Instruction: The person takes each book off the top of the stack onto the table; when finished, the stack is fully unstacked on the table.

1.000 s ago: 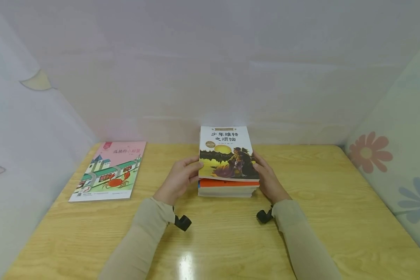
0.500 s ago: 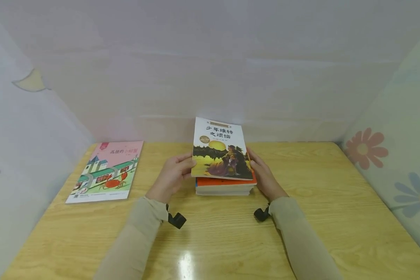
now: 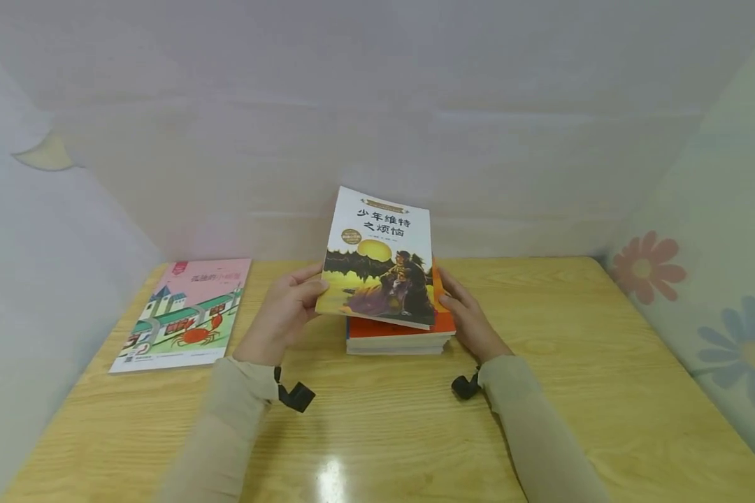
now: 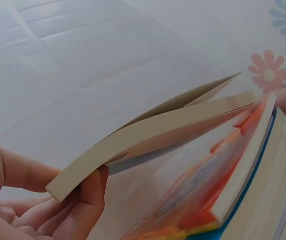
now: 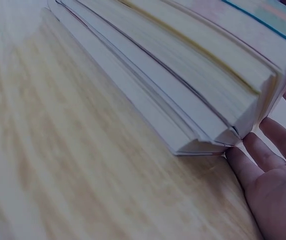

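Head view: centre of frame, the left hand point(image 3: 281, 307) grips the left edge of the top book point(image 3: 377, 258), a paperback w/ a yellow moon cover, raised and tilted off the stack point(image 3: 396, 337). Its right side sits close over the orange book point(image 3: 443, 318) under it; can't tell if they touch there. The right hand point(image 3: 468, 318) lies along the stack's right side, fingers fairly straight, not wrapped round anything. The stack sits mid-table point(image 3: 541, 419). A second book w/ a pink and green cover point(image 3: 185, 318) lies flat at centre left, well apart.

Left wrist view: fingers point(image 4: 90, 200) lower left, curled under the book's corner w/ the thumb on top, so a pinch. The book point(image 4: 157, 137) bows in an arc from that corner toward upper right, and its cover gapes a bit. Judging by that: light, floppy, soft-backed. One-corner hold lets it sag; the spine edge or mid-side, w/ fingers spread underneath, would likely hold it flatter. A glossy cover could slip.

Right wrist view: the stack's page edges point(image 5: 197, 90) fill the upper half, lower books splayed out in steps. Hand point(image 5: 270, 185) lower right, fingertips point(image 5: 237, 160) touching the bottom corner, palm open, relaxed.
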